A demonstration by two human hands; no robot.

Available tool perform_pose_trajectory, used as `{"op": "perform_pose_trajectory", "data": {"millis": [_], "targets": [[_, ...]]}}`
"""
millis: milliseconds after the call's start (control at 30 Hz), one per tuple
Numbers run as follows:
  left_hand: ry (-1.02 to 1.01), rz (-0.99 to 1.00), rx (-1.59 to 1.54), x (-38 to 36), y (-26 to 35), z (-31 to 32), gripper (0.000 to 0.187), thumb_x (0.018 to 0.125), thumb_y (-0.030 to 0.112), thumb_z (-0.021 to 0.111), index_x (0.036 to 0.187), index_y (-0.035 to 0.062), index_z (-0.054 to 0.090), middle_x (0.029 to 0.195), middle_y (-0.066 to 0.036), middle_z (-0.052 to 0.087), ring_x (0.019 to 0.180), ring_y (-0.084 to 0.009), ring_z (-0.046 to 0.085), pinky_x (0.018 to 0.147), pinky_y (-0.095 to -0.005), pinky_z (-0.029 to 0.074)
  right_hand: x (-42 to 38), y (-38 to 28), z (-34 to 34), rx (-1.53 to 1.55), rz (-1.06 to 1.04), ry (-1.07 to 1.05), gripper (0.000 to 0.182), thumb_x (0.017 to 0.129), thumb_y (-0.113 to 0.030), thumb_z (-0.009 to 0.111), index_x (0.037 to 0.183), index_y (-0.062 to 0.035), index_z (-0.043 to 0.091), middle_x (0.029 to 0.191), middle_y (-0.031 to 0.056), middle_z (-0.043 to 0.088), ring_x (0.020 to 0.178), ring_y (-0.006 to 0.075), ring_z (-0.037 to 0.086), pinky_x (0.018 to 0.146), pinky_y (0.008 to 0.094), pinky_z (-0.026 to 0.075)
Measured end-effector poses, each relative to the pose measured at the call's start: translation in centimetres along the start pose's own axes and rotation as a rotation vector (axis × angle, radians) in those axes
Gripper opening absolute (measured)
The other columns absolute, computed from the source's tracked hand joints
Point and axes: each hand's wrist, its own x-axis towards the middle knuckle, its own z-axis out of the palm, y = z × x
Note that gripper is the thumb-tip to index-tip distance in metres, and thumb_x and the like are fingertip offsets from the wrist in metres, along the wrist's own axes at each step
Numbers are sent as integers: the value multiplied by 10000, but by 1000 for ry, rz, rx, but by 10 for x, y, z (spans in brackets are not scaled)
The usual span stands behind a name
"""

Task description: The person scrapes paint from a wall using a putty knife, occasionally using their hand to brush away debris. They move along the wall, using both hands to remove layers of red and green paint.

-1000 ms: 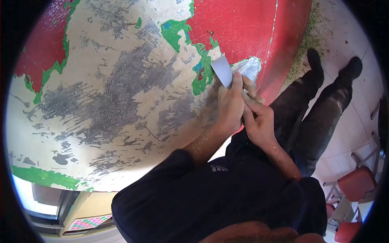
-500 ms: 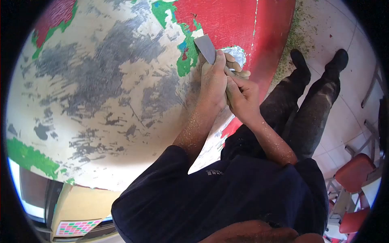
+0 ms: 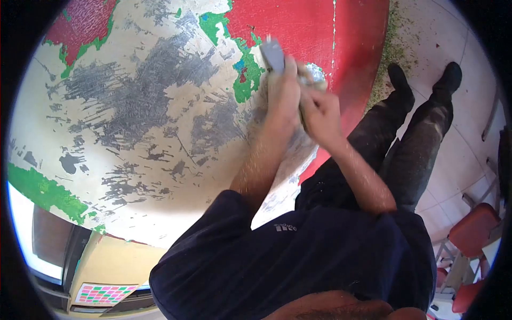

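A paint scraper (image 3: 273, 56) with a flat metal blade rests at the border between peeled red paint and green patches on a large curved surface (image 3: 208, 154). My left hand (image 3: 286, 95) is closed around the scraper near the blade, with its thumb lying along it. Just behind, my right hand (image 3: 321, 116) is closed on the handle end, close against my left. The fingers hide most of the handle, and motion blurs the blade tip. Green paint (image 3: 246, 80) lies left of the blade, and red paint (image 3: 298, 26) covers the area beyond it.
Paint flakes (image 3: 397, 48) are strewn on the tiled floor (image 3: 453, 154) beside my legs (image 3: 413, 138). Red-seated chairs (image 3: 473, 229) stand at lower right. A yellow panel (image 3: 114, 261) with a pink and green grid shows at lower left.
Both hands and the scraper have shifted slightly up the surface, with the blade now blurred. The whole view has moved a little. Both hands keep their hold.
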Motion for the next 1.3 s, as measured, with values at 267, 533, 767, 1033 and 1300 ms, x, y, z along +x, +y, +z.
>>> {"op": "perform_pose_trajectory", "data": {"millis": [267,533,767,1033,1300], "targets": [[-16,-83,-126,-24,-10,-16,267,976,282,431,895,29,463,726,-66,495,636,-166,541,639,-383,542,-20,13,11,49,88,86,226,919,-139,534,1060,-2,644,685,4,570,676,70,508,593,258,434],[232,1327,1702,-13,45,-22,489,920,266,468,1331,4,425,1393,-210,392,1337,-350,303,1036,-563,276,61,-55,-80,356,9,609,394,928,-254,543,1262,-46,545,732,20,537,513,68,483,360,202,336],[-917,414,1904,37,-56,-13,450,919,378,481,1218,55,571,1353,-136,477,1247,-310,444,1036,-504,324,16,-83,-177,144,115,725,390,962,-193,469,1331,-67,474,690,42,492,403,84,385,341,200,280],[-522,-121,43,-4,-31,35,543,973,457,382,1292,22,438,1244,-150,539,1083,-262,568,905,-412,465,-13,-51,-134,33,300,208,448,959,-181,484,1396,-114,414,727,-68,476,530,13,384,444,169,326],[-14,-46,-236,-25,-14,22,327,996,317,381,1027,10,488,739,-119,569,637,-256,623,617,-411,561,-22,-26,-44,337,425,-154,400,964,-123,470,1364,-115,461,645,-68,449,511,20,381,461,180,326]]}}
